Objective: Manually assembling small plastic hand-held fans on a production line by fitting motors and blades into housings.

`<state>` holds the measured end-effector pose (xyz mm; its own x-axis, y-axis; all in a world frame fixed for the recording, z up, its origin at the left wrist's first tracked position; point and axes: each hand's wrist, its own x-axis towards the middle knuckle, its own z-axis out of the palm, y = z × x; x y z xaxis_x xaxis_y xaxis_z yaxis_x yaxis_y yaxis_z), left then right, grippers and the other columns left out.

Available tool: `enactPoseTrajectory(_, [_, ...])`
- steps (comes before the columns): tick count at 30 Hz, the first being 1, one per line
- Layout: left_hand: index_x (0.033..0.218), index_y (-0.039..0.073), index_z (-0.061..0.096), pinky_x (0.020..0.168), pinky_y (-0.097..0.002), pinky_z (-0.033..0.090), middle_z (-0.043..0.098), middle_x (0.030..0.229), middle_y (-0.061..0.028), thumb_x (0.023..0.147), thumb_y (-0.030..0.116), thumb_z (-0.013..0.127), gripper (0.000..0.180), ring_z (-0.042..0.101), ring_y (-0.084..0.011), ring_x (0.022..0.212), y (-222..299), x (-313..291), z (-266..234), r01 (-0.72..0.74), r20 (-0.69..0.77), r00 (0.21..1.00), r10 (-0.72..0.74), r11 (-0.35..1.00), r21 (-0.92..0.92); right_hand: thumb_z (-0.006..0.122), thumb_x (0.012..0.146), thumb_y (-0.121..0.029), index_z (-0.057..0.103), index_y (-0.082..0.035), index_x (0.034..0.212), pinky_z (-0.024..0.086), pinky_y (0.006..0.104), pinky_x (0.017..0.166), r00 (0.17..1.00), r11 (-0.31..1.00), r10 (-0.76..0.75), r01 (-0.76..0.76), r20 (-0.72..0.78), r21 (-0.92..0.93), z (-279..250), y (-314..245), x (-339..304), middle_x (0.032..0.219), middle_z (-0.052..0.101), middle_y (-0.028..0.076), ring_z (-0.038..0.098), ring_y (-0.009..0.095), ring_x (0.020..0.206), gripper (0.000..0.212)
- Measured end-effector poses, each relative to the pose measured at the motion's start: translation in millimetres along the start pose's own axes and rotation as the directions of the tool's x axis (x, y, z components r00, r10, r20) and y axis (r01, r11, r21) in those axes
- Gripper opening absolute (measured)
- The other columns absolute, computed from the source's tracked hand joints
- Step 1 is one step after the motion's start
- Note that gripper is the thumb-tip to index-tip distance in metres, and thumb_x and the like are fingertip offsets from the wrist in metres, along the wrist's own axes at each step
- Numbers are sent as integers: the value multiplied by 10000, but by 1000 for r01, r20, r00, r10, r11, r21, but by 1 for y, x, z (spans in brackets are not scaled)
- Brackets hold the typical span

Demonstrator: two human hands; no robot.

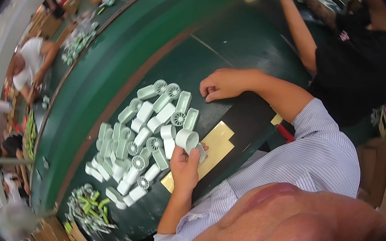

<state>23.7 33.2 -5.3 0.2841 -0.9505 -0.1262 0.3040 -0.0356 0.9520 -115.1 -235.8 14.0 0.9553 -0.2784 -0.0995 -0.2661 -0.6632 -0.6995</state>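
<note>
The left hand (pixel 185 167) grasps a pale green plastic cylinder (pixel 187 139) above a yellow sheet (pixel 216 149) on the dark green worktop (pixel 240 37). The right hand (pixel 222 84) rests clenched on the worktop, holding nothing. A pile of similar parts (pixel 142 136) lies just beside. Other persons work at neighbouring stations.

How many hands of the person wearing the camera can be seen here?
2. The left hand holds a white cylinder at the edge of the pile of white parts. The right hand rests curled on the table, further away.
</note>
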Motion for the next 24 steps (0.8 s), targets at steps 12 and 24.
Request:
enactPoseTrajectory(12, [1243, -5, 488, 747, -337, 533, 628, 1027, -136, 947, 275, 579, 417, 638, -231, 923, -1, 2, 2, -7, 11, 1000, 7, 998, 55, 656, 842, -262, 642, -65, 967, 480, 366, 687, 998, 998, 52, -51, 30, -25, -2, -7, -6, 796, 656, 70, 633, 232, 760, 234])
enactPoseTrajectory(24, [1235, 0, 494, 744, -338, 531, 626, 1032, -136, 949, 253, 572, 390, 636, -233, 923, -3, 4, 3, 1, 14, 1000, -1, 999, 47, 658, 842, -267, 643, -67, 958, 480, 366, 686, 999, 998, 41, -40, 20, -38, -1, -4, -6, 800, 658, 72, 634, 233, 763, 231])
